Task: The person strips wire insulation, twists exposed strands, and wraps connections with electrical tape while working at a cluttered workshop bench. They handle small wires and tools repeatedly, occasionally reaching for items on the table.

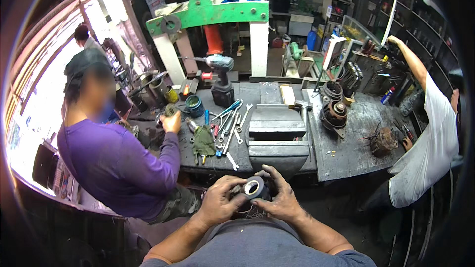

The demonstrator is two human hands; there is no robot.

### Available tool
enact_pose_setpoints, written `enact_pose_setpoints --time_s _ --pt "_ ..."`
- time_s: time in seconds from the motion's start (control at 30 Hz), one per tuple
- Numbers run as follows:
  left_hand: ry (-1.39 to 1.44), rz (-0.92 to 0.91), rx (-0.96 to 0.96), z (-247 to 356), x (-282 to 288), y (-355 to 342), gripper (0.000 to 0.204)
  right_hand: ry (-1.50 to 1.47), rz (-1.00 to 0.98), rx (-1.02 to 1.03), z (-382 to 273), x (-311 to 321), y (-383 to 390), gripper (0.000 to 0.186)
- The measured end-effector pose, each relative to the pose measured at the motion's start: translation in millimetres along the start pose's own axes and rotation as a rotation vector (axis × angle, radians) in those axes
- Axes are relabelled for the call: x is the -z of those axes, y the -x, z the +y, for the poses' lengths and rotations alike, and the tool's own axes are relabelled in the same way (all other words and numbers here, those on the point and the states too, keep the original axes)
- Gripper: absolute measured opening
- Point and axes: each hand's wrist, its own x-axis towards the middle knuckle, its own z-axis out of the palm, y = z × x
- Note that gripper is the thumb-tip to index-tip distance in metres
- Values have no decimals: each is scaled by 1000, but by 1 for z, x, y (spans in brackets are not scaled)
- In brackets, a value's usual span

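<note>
Black tape roll between two hands, its far side hidden

From my remote seat I see the roll tilted toward the camera, its pale core showing, in front of the person's chest and short of the surface. It sits between the left hand and the right hand. The left hand pinches its left edge, thumb below and fingers above. The right thumb reaches the roll's lower edge, while the right forefinger stands raised and bent above it; I cannot tell whether the other right fingers grip the roll or something behind it.

What hides there bothers me most: a dark shape fills the gap between the roll and the right palm, and I can't make out what it is. Thin wires show under the hands, their ends lost against the grey shirt.

Beyond the hands, the vise stands at the near edge of the surface, with spanners to its left. On my left, a co-worker in purple has a hand on a small part that I can't identify. On the right, a co-worker in a pale shirt leans partly into the dark rim, the head out of sight.
</note>
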Motion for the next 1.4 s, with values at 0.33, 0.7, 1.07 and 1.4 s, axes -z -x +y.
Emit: enact_pose_setpoints --time_s 0.33,0.7,1.07,1.4 --pt "-34 130 75 -18 -10 8 47 412 -177 99 -20 -15 -29 67" --pt "-304 91 85 1 11 5 52 337 -375 -240 -22 -7 -41 24" --pt "766 -285 146 -35 44 8 56 162 -535 -167 -12 45 -38 23" --pt "1343 -411 297 -44 46 6 49 -152 -593 -299 12 64 -36 31"
